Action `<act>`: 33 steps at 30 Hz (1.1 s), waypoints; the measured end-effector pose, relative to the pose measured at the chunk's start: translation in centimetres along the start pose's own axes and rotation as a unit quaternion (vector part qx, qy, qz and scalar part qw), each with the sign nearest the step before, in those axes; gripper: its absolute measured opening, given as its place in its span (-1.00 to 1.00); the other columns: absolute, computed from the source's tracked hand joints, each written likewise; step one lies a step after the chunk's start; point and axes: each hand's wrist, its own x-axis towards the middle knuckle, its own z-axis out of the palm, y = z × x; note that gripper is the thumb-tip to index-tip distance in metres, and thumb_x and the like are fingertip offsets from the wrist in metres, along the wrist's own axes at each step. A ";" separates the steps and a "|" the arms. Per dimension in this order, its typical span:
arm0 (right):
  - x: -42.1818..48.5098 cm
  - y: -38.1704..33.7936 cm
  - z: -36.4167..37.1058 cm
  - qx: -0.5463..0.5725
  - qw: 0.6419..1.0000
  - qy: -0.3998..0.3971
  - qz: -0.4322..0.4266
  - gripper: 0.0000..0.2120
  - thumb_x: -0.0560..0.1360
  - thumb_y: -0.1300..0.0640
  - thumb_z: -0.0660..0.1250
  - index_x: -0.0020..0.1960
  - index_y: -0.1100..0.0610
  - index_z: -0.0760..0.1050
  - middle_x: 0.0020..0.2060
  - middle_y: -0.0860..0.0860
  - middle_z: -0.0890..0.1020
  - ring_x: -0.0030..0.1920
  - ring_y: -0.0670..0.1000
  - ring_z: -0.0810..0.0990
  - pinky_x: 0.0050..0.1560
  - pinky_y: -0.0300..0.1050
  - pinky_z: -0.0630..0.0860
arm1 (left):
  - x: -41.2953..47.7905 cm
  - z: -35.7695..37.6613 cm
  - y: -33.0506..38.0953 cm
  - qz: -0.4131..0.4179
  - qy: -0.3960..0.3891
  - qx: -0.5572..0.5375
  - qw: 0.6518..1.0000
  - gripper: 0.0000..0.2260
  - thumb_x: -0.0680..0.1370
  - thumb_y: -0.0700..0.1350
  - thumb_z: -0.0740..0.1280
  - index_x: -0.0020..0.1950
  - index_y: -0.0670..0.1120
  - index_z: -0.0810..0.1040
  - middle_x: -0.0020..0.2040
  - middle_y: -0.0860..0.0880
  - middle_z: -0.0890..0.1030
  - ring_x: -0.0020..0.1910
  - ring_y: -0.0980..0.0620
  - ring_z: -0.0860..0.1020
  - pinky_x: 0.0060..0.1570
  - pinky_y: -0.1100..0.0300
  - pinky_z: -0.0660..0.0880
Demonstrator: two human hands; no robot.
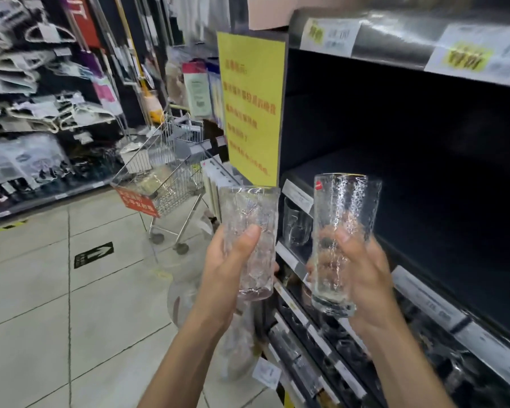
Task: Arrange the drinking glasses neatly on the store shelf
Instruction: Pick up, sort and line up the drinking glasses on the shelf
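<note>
— What does the lower centre of the frame show?
— The left hand point(227, 272) curls fingers and thumb round the lower half of a clear, crackle-textured drinking glass point(248, 210). The glass is upright, its rim above the thumb.
— And to its right?
— The right hand point(365, 275) grips a taller clear glass with a dimpled texture point(345, 201) and a red sticker near the rim. It is upright before the dark store shelf point(454, 201). The glasses are close but apart.

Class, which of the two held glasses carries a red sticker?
The taller glass in the right hand: a red sticker sits near its rim. The shorter glass in the left hand shows none.
</note>
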 end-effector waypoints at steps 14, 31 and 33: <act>9.5 -4.8 -0.3 -0.137 0.973 0.145 -0.116 -0.73 0.47 -0.14 0.38 0.14 -0.15 0.49 -0.02 -0.28 0.67 -0.03 -0.33 0.62 -0.11 -0.45 0.50 | 10.8 2.2 3.2 -0.001 -0.122 -0.007 0.992 -0.08 0.32 0.45 0.43 0.46 -0.13 0.38 0.35 -0.38 0.46 0.29 -0.49 0.44 0.21 -0.56 0.31; 21.3 -3.1 -3.5 -0.201 0.919 0.310 -0.141 -0.27 0.34 0.03 0.60 0.38 0.00 0.29 0.17 -0.11 0.59 0.19 -0.11 0.58 0.28 -0.09 0.52 | 16.4 0.3 2.2 -0.031 -0.250 -0.005 0.968 -0.06 0.12 0.54 0.45 0.41 0.19 0.35 0.39 -0.12 0.51 0.31 -0.22 0.53 0.26 -0.36 0.42; 21.9 -2.9 -3.9 -0.227 0.911 0.314 -0.144 -0.29 0.34 -0.05 0.59 0.38 -0.04 0.32 0.17 -0.14 0.59 0.19 -0.12 0.58 0.27 -0.12 0.51 | 16.7 0.2 2.0 -0.016 -0.267 -0.012 0.963 -0.09 0.13 0.54 0.45 0.39 0.19 0.39 0.34 -0.08 0.56 0.28 -0.21 0.56 0.25 -0.35 0.44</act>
